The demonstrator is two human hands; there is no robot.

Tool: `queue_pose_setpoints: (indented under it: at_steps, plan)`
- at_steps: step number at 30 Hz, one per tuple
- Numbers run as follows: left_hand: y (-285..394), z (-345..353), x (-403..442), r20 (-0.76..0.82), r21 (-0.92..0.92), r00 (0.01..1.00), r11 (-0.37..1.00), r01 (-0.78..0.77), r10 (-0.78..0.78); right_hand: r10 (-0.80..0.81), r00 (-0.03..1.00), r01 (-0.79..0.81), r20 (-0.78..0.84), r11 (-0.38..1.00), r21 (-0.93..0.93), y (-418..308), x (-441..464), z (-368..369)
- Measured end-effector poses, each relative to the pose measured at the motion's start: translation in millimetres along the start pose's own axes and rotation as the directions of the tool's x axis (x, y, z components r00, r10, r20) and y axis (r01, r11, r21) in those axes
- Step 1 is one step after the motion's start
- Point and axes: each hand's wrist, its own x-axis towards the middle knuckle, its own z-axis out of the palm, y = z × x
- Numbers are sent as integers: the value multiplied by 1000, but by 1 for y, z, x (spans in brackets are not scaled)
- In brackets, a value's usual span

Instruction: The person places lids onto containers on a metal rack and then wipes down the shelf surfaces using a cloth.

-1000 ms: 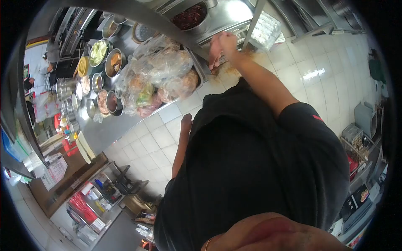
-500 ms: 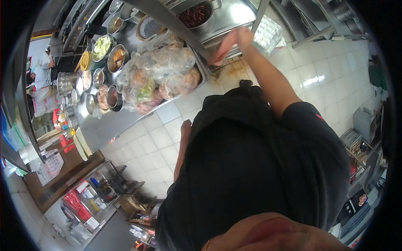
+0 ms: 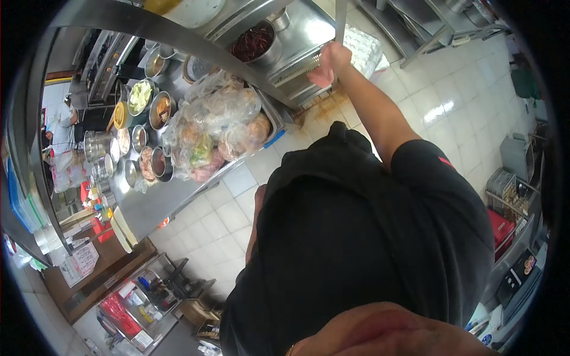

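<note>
My right hand (image 3: 337,58) is stretched out beside an upright metal post (image 3: 340,21) of the steel rack. Its fingers are closed around a crumpled pink cloth (image 3: 321,75), which hangs below the hand over the rack's lower front. On the rack's shelf, left of the hand, stands a steel pot of dark red dried chillies (image 3: 255,43). My left hand (image 3: 259,193) is down at my side, mostly hidden behind my black shirt, and its fingers do not show.
A steel counter (image 3: 151,207) carries a tray heaped with plastic bags of food (image 3: 217,124) and several metal bowls, one with chopped pale-green vegetables (image 3: 141,97). White egg trays (image 3: 363,52) are right of the post. Another person (image 3: 62,124) stands at far left.
The view has shifted slightly. My right hand has moved a little left, and the pink cloth, earlier stretched out, now hangs bunched. My left hand has slipped further behind my shirt.
</note>
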Motion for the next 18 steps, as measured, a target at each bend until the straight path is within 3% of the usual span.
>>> queue_pose_setpoints:
  at_steps: [2, 3, 5, 7, 11, 12, 13, 14, 17, 18]
  plan:
    - [4, -5, 10, -20, 5, 1000, 1000, 4, -4, 64, 959, -60, 277, 998, -23, -6, -16, -3]
    - [6, -7, 15, -24, 8, 1000, 1000, 10, -9, 133, 860, -133, 493, 990, -36, 10, -5, -14]
    - [14, -14, 26, -48, -8, 999, 1000, 16, -16, 117, 841, -164, 528, 986, 43, 13, 3, -11]
    - [25, -14, 29, -89, -48, 996, 999, -2, -2, 4, 989, -40, 149, 971, 237, -2, -30, 1]
    - [19, 11, 22, -69, -25, 996, 998, -60, 59, -394, 846, 261, 360, 894, 365, -82, -59, 22]
    - [17, 17, 26, -59, -7, 994, 996, -90, 89, -640, 735, 597, 226, 768, 231, -87, -51, 38]
    - [15, 21, 26, -64, -4, 995, 996, -84, 83, -837, 531, 840, 135, 541, 46, -89, -40, 55]
    - [14, 26, 29, -71, -1, 994, 997, -79, 79, -961, 259, 957, 99, 241, -162, -89, -32, 68]
    - [41, 4, 24, -88, -54, 996, 998, -25, 21, -863, 338, 791, 376, 44, -610, -70, -33, 80]
    - [52, -7, 25, -97, -82, 995, 997, -2, -6, -691, 552, 712, 468, 97, -696, -57, -27, 86]
